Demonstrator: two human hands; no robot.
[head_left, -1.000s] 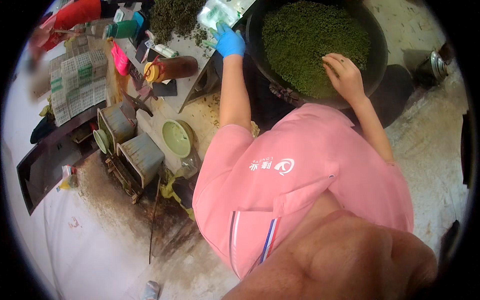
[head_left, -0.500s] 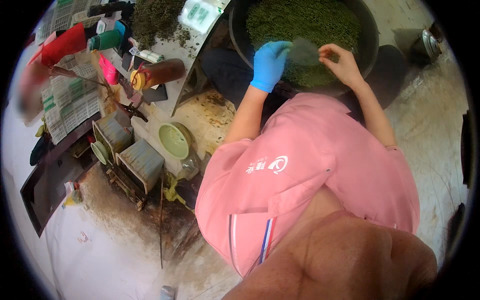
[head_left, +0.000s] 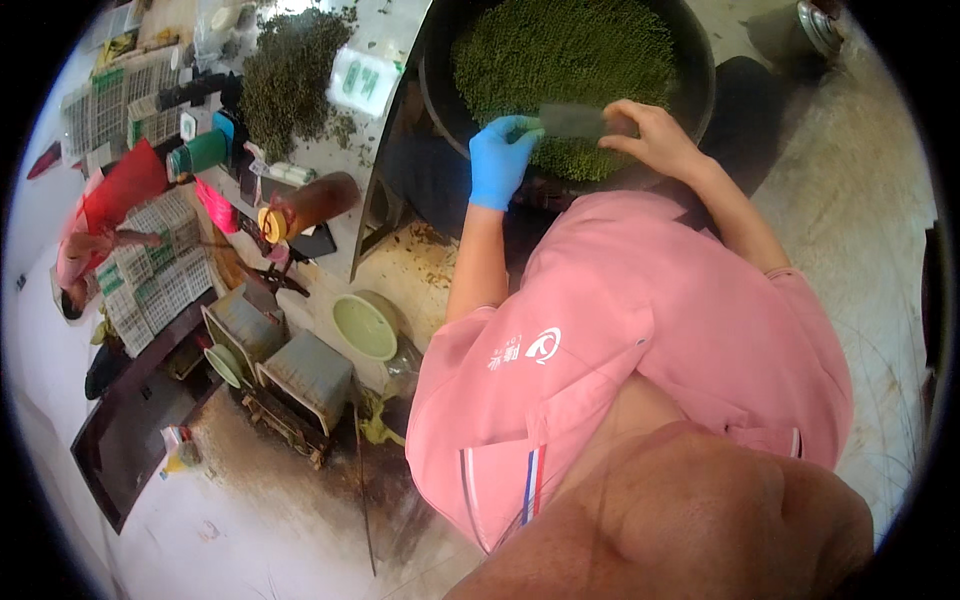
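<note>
My left hand [head_left: 501, 163], in a blue glove, pinches one end of a thin, dark grey-green translucent sheet [head_left: 572, 121]. My bare right hand [head_left: 656, 140] grips its other end between thumb and fingers. What the sheet is made of, I cannot make out. It is stretched between both hands above a large dark round basin [head_left: 706, 85]. Small green grainy bits [head_left: 565, 50] fill the basin, which stands close in front of me.
Left of the basin, a table [head_left: 385, 90] bears a dark heap of grains [head_left: 290, 85], a white packet [head_left: 362, 82] and a yellow-lidded jar [head_left: 318, 205]. A pale green bowl [head_left: 365, 327] and grimy bins [head_left: 305, 375] stand lower. Another person [head_left: 115, 200] in red is far left.
Both hands have shifted slightly left and lower in the picture, and the sheet between them now looks longer and flatter. The surroundings have shifted in view too.
</note>
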